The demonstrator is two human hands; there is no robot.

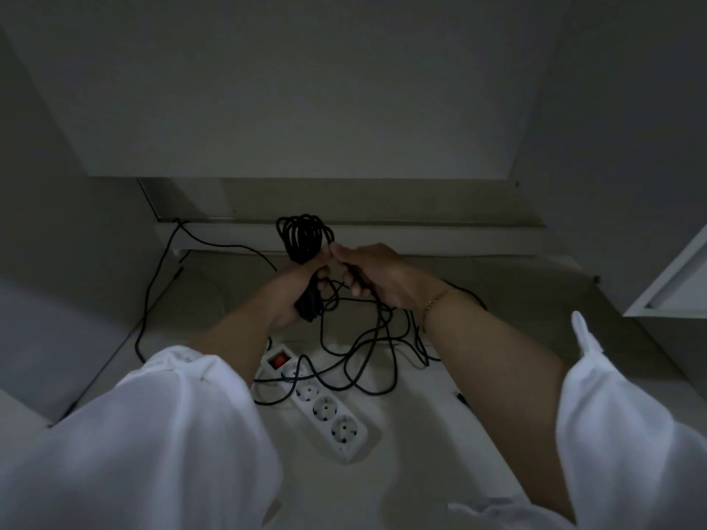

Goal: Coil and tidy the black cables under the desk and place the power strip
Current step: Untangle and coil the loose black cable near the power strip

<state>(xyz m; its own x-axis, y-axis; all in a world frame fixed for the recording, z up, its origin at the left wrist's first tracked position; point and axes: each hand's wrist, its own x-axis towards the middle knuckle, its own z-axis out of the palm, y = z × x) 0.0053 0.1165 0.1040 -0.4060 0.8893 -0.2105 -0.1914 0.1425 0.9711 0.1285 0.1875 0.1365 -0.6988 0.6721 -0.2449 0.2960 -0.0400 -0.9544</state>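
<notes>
White power strip (325, 413) is lying nearest me on the floor (421, 434), with loose black cable (383, 323) trailing in loops across its far end. Beyond it, my left hand (290, 296) is gripping the coiled bundle (304, 237), whose loops are sticking up past my fingers, while my right hand (377, 271) is pinching a strand just beside it.

Thin black cable (304, 239) shown plain, unpatterned. Long white plastic power strip (323, 409) marked by orange-red rocker switch (278, 358). Loose white fabric sleeves (153, 434), slim gold-toned chain bracelet (434, 302) seen. Flat desk panels (287, 89) rendered grey-white.
</notes>
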